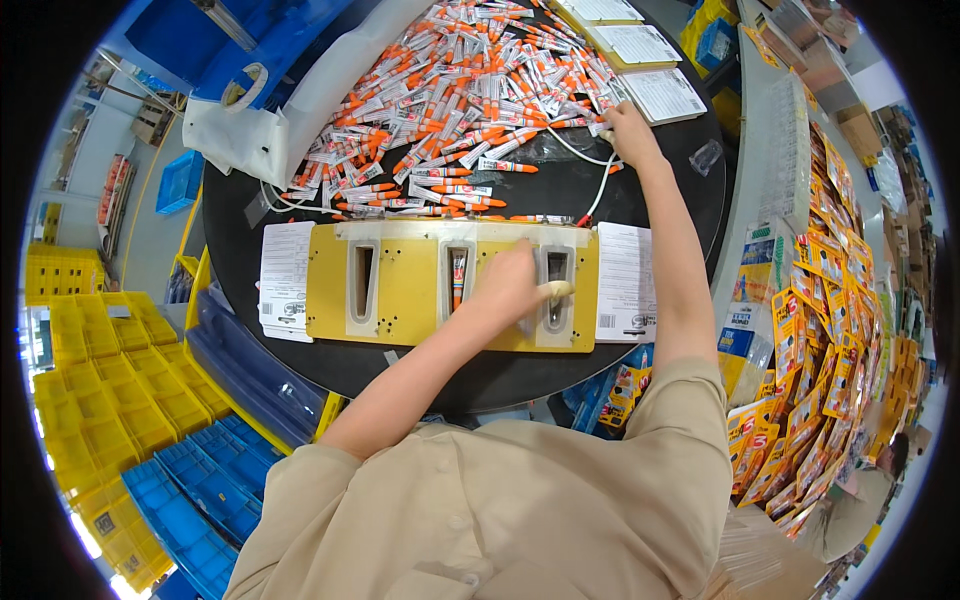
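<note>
On the black round table lies a long yellow fixture (410, 290) with three upright slots edged in a pale material. A white tube with an orange cap (459, 280) stands in the middle slot. Over the fixture, between the middle and right slots, is my left hand (510, 280), its thumb stretched across the right slot; its other fingertips are mostly hidden. My right hand (630, 135) reaches to the right edge of a heap of orange-capped tubes (440, 110), fingers closed together at a tube there. White printed cards (625, 280) stick out from under both fixture ends.
Stacks of cards (655, 95) lie at the table's far right. A white cable (600, 190) runs behind the fixture. Plastic sheeting (320, 90) borders the heap on the left. Yellow bins (110, 350) and blue crates (200, 480) stand left; orange blister packs (830, 340) fill the right.
</note>
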